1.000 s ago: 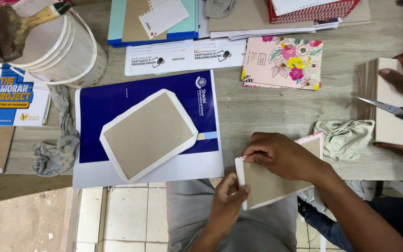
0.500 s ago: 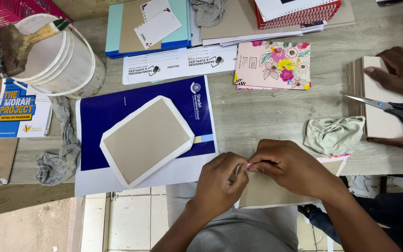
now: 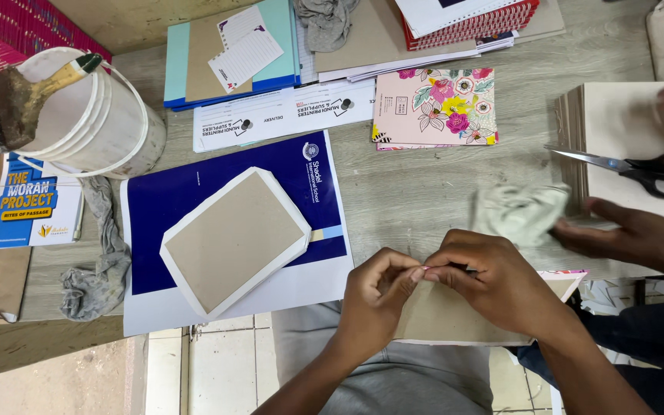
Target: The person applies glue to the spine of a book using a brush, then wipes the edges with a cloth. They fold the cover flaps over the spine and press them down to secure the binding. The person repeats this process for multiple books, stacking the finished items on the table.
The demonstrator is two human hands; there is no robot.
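Both hands pinch the top edge of a brown board at the desk's near edge.

I see a white-bordered board [image 3: 234, 242] on a blue sheet [image 3: 194, 192] left, a co-worker's hand [image 3: 639, 238] by a rag [image 3: 520, 214] right. Left hand [image 3: 376, 296] and right hand [image 3: 493, 286], fingertips closed together, grip the board [image 3: 447, 319], which overhangs my lap. Since half a second ago, the co-worker's hand has reached the rag.

A white bucket [image 3: 97, 115] is seen at the table's far left, a glue brush [image 3: 21, 96] laid across it. Right of the bucket, a grey board [image 3: 232, 242] is set on a blue sheet [image 3: 194, 192]; farther right are a floral notebook [image 3: 443, 107] and scissors [image 3: 639, 167].
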